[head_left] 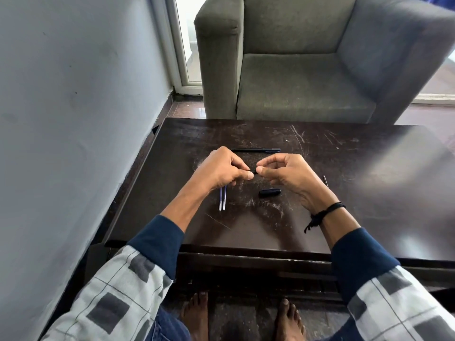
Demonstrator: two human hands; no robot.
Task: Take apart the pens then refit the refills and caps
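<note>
Head view, looking down onto a dark, scratched table point(344, 156). At the far left we see a pale grey wall point(73, 119). Moving right, two clear refills point(222, 198) lie side by side on the table, lengthwise toward us, with their far ends hidden under the left hand point(221, 171). That hand is raised above the table with its fingers curled, and its thumb and forefinger pinch one end of a small dark pen part point(253, 170). We cannot tell which piece of a pen it is, since the fingers cover most of it.

Just beyond the hands, a whole dark pen point(256, 150) lies crosswise on the table. Nearer to us, below the gap between the hands, a black cap point(269, 193) lies on its side.

The right hand point(285, 173) meets the left and pinches the other end of the same part between thumb and forefinger, its other fingers loosely bent. Just right of this hand lies a thin rod point(325, 180), perhaps another refill. A black cord point(325, 212) circles the right wrist. Past the table's far edge stands a grey armchair point(295, 82).
</note>
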